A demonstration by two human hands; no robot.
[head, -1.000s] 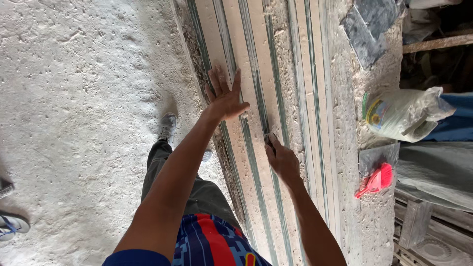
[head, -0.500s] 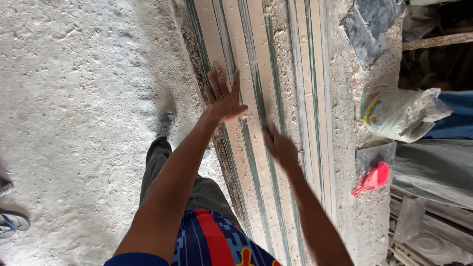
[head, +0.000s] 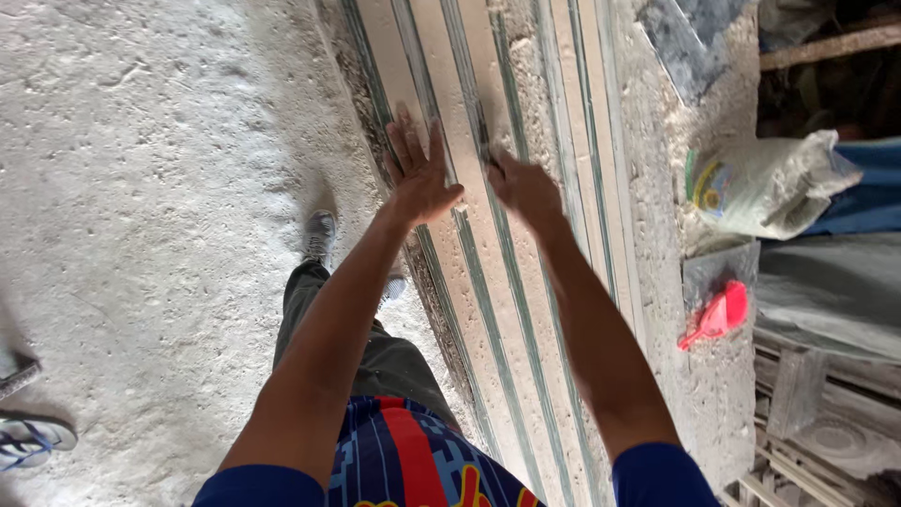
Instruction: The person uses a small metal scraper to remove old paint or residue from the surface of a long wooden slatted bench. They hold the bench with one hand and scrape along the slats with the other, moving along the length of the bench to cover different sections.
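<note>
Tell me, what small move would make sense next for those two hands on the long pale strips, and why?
Probably slide the right hand a little further along the groove between the pale strips. Its fingertips press into that dark seam, seemingly around a small tool, while the left hand lies flat, fingers spread, steadying the neighbouring strip.

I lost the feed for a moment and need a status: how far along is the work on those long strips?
Looks done: several long pale strips lie side by side on the dusty bench, grooves between them. In hand: the left hand presses flat on one strip; the right hand rests on the next, possibly gripping something small, too blurred to tell. Left: cannot be judged; the red scoop and the bag lie untouched.
</note>
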